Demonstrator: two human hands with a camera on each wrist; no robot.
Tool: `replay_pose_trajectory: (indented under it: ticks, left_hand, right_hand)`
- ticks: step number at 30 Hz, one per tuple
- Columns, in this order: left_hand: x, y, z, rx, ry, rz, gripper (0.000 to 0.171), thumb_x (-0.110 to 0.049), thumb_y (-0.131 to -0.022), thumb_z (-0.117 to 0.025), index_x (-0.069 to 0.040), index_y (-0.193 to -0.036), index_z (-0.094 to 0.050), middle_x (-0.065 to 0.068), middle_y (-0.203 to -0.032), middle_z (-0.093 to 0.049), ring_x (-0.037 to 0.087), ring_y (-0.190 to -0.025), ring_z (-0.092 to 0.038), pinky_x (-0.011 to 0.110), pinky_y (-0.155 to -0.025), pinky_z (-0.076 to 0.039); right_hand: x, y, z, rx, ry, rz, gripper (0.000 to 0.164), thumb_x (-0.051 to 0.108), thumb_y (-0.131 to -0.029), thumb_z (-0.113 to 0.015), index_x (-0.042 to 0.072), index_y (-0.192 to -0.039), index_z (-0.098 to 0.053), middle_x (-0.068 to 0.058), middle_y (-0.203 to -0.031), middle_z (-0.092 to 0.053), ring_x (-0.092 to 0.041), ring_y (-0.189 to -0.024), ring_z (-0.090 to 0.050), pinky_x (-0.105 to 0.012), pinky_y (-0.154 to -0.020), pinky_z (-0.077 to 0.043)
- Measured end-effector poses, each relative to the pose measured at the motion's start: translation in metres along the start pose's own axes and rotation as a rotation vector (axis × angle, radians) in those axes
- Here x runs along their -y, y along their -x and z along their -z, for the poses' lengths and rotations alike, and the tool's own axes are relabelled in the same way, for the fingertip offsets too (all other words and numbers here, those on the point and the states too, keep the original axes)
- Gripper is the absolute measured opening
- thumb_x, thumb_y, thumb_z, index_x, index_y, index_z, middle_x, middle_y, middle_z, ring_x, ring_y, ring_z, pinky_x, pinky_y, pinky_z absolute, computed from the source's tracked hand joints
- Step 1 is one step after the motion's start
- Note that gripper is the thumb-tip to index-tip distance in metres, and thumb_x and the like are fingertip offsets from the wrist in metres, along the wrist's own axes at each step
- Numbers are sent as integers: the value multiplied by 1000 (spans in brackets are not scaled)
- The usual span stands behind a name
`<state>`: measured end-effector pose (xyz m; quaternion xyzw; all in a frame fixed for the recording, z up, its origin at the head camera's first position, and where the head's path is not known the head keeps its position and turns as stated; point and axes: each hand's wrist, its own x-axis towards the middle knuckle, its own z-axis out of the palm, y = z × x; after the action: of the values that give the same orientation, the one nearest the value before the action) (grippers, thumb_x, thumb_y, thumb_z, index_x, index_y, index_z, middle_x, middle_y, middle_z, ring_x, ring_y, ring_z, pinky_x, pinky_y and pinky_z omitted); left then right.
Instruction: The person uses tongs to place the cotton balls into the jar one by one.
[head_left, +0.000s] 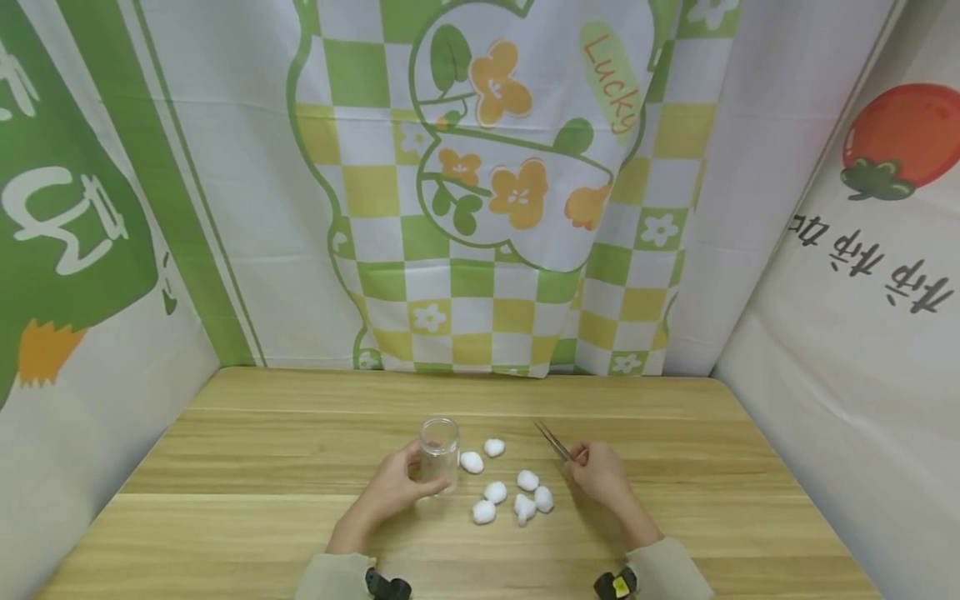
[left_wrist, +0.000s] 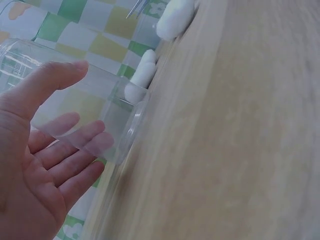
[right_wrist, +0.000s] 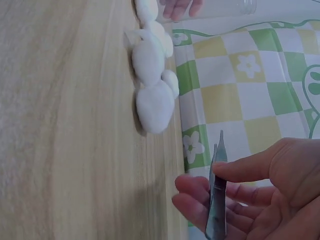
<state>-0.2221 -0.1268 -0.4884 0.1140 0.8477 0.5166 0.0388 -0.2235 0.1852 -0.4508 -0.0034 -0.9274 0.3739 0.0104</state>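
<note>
Gripping the clear jar (head_left: 443, 462) with the left hand (head_left: 393, 483), low in the middle of the head view. Likely being light, stiff and slippery, so best holding round the middle. Pinching the tweezers (right_wrist: 217, 200) with the right hand (head_left: 600, 477), low right of the right wrist view; probably being springy, so best squeezing the flat sides. Seeing cotton balls (head_left: 496, 492) lying between, likely squashing easily, so needing gentle pinching.

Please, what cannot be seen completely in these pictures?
- Left wrist: upper end of transparent cylindrical jar, cut off by left edge.
- Left wrist: silver metal tweezers, except tips, cut off by top edge.
- Right wrist: farther white cotton-like balls, partly hidden by nearer ones.
- Head: beige fabric sleeves, cut off by bottom edge.
</note>
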Motion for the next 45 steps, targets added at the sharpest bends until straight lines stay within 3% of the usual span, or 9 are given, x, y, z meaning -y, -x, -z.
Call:
replay_pose_trajectory:
  ticks: [5, 13, 18, 24, 29, 45]
  left_hand:
    - [1, 0, -2, 3, 67, 1, 60, -23, -79, -79, -5, -130, -53, 22, -138, -55, 45, -129, -51, 58, -110, -41]
    - [4, -1, -7, 1, 200, 2, 62, -12, -80, -76, 1, -133, -47, 28, -142, -48, 48, -133, -44, 58, -114, -35]
    - [6, -3, -13, -30, 237, -1, 65, -10, -77, -78, -2, -133, -47, 25, -142, -50, 46, -135, -43, 60, -116, -31]
    - [10, -3, -20, -78, 282, -20, 66, -8, -75, -79, -3, -133, -49, 22, -140, -54, 43, -136, -43, 59, -119, -27]
    - [12, -4, -23, -109, 295, -19, 63, -10, -76, -79, -5, -132, -51, 22, -139, -54, 42, -136, -44, 59, -118, -29]
    - [16, -4, -24, -165, 262, -24, 63, -10, -75, -81, -8, -131, -54, 18, -135, -60, 39, -133, -49, 57, -117, -33]
  right_hand:
    - [-1, -2, -3, 27, -48, 52, 11, -5, -84, -60, -4, -95, -61, -8, -66, -58, -12, -50, -54, -17, -45, -43]
    - [-2, -3, -5, 119, -68, 120, 24, -5, -90, -55, -5, -114, -58, -16, -75, -60, -14, -51, -50, -15, -41, -38]
    - [-4, -6, -5, 166, 25, 199, 30, -2, -92, -54, 1, -122, -58, -10, -73, -58, -10, -53, -45, -17, -43, -36]
    - [-3, -8, -6, 156, 110, 282, 32, -2, -91, -56, 5, -122, -62, -8, -82, -62, -10, -60, -43, -19, -50, -35]
    - [-2, -9, -9, 139, 120, 277, 29, 1, -91, -58, 8, -118, -65, -8, -87, -65, -10, -59, -44, -19, -49, -36]
    - [3, -15, -17, 211, 129, 243, 29, 7, -95, -55, 9, -122, -63, 0, -67, -56, -7, -49, -45, -18, -41, -35]
